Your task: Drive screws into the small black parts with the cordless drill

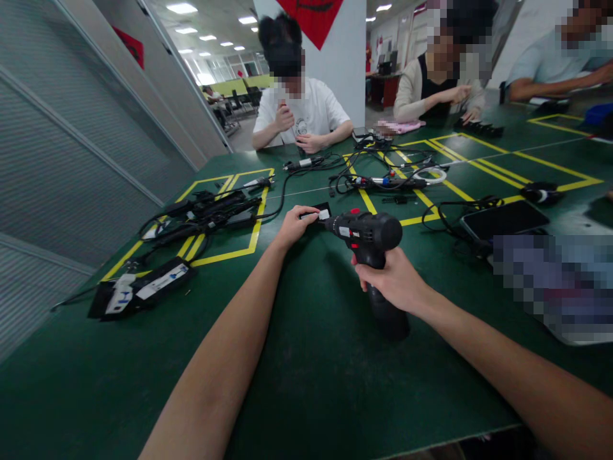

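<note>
My right hand (390, 281) is wrapped round the grip of a black cordless drill (371, 233) with red accents. The drill points left, and its base is low over the table. With the fingers of my left hand (294, 225) I hold down a small flat black piece with a white label (325, 213) on the tabletop. The chuck end of the drill is at this piece; whether the tip touches it I cannot tell.
Bundled black cables and adapters (205, 214) lie to the left on the green table (306, 358), with a black labelled package (138, 291) nearer. More cables and pen-like tools (383, 182) lie beyond. A smartphone (505, 220) is at right. Co-workers sit across.
</note>
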Tool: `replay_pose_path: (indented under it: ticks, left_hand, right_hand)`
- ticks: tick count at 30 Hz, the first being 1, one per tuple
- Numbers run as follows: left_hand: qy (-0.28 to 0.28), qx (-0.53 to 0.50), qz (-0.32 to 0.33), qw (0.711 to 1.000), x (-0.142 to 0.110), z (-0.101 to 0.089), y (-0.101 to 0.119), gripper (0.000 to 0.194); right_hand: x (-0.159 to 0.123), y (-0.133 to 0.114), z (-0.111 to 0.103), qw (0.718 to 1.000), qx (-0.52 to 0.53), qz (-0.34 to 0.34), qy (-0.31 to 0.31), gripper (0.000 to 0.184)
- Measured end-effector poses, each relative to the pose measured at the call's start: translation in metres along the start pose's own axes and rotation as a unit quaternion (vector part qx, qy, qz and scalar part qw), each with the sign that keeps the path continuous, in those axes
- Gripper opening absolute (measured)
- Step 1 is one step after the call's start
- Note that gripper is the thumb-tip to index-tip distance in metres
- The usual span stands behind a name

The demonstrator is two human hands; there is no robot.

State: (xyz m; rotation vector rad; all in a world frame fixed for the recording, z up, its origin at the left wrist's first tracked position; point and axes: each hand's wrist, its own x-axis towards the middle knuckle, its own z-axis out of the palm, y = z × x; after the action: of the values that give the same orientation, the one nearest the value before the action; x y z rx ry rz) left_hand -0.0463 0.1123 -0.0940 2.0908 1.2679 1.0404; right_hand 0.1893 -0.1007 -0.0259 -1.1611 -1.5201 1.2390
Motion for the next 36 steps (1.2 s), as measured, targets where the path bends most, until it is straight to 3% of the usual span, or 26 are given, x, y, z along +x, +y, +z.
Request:
replay_pose_path:
  ticks: [36]
  left_hand:
    - [-0.001,-0.001,-0.002,1.0,0.0,-0.0008,0.0008,0.031]
  right_hand:
    - [0.0002,-0.0039,0.0007,1.0,0.001,0.011,-0.004,0.01]
